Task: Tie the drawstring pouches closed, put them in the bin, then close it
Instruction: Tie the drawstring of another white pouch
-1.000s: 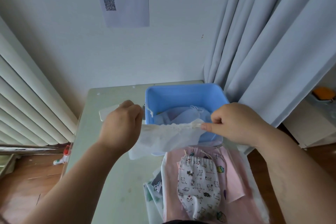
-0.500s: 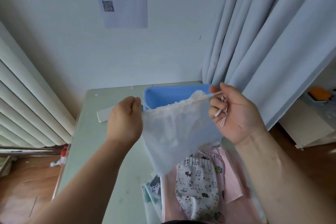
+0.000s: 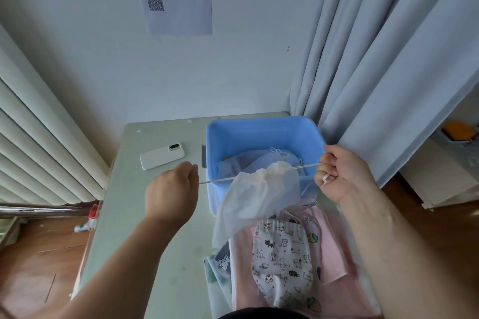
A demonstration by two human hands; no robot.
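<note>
Cinching is the step in hand: the left hand point(image 3: 169, 190) and right hand point(image 3: 342, 172) each clench an end of the thin white cord point(image 3: 219, 180). It is pulled taut across the near wall of the blue bin point(image 3: 259, 134), and the white pouch point(image 3: 259, 194) hangs there with its mouth bunched. Next, I judge, the cord ends want knotting before the pouch drops in; the pouch is thin, matte, crumpled cloth, and the bin smooth rectangular plastic.

Taut drawstring point(image 3: 217, 180) and hanging pouch point(image 3: 259, 197) bar the front of the bin point(image 3: 259, 124).
</note>
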